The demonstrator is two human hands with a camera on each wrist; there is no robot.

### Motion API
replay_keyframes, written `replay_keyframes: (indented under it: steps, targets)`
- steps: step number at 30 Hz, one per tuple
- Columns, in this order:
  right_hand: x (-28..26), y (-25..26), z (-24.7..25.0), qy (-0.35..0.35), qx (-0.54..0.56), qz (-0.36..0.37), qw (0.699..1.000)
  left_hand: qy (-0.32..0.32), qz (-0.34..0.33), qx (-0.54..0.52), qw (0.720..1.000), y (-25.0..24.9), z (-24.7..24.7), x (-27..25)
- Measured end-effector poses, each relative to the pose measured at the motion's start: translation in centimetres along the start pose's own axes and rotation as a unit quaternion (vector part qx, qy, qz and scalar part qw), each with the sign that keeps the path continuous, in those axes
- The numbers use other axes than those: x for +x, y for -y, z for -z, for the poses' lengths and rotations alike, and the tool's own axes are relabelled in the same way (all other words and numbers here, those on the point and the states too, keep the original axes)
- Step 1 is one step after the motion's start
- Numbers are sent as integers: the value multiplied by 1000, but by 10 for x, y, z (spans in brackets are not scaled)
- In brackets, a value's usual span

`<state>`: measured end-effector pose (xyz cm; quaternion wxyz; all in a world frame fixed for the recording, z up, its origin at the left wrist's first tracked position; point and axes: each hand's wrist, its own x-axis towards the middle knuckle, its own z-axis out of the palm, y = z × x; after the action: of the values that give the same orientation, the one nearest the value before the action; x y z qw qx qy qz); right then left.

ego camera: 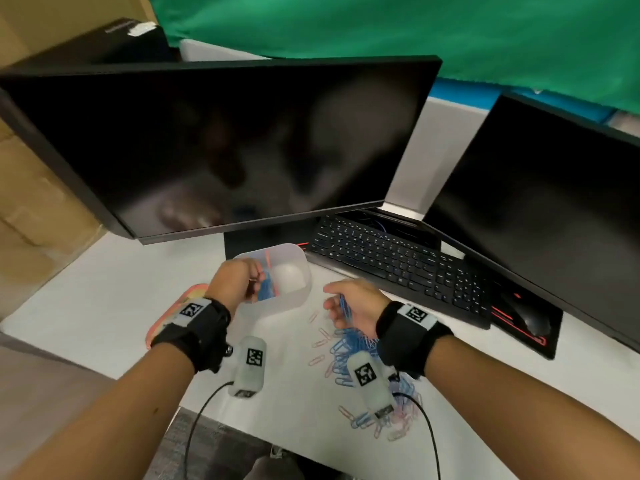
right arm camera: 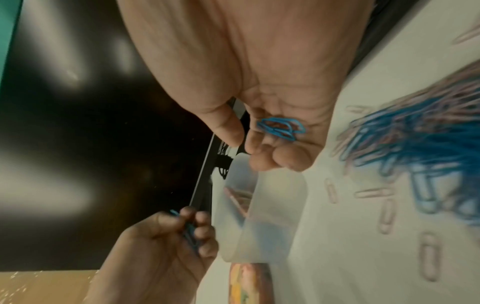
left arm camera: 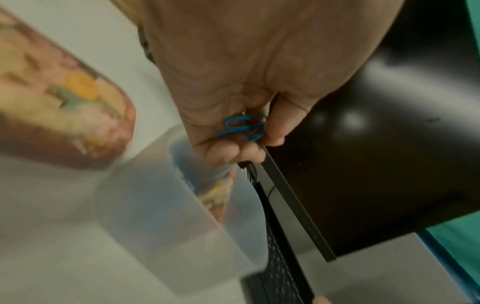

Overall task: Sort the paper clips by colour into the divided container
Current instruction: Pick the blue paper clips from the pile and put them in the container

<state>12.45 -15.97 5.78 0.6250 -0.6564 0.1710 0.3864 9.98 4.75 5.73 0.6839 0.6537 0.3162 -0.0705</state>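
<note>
A translucent divided container [ego camera: 294,299] stands on the white desk below the monitor, with blue clips [ego camera: 265,289] in its left compartment and pink ones at the back. My left hand [ego camera: 251,282] hovers over the container's left side, fingers curled round a few blue clips [left arm camera: 245,127]. To the right of the container my right hand [ego camera: 337,306] holds a bunch of blue clips [right arm camera: 281,127] in its curled fingers. A mixed heap of blue and pink clips [ego camera: 353,355] lies on the desk under my right wrist.
A large dark monitor [ego camera: 214,147] overhangs the container. A black keyboard [ego camera: 398,265], a mouse [ego camera: 533,317] and a second monitor [ego camera: 554,209] sit to the right. A colourful lid [ego camera: 166,320] lies left of the container. Sensor cables trail off the desk's front edge.
</note>
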Motion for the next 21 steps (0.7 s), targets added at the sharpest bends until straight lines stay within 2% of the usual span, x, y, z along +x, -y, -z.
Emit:
replay_keyframes:
  steps: [2, 5, 7, 15, 19, 21]
  targets:
    - [9, 13, -21, -5, -12, 9, 1000, -28, 0, 40, 999, -5, 8, 12]
    - [20, 33, -53, 12, -15, 14, 1000, -20, 45, 40, 998, -3, 14, 20]
    - [27, 45, -72, 18, -15, 21, 1000, -23, 45, 39, 998, -2, 14, 20]
    - [53, 62, -114, -15, -101, 44, 994, -93, -62, 83, 990, -1, 25, 10]
    - [55, 60, -101, 4, -115, 58, 992, -95, -102, 144, 980, 5, 25, 7]
    - [49, 58, -85, -3, -117, 77, 990, -73, -134, 163, 975, 11, 19, 6]
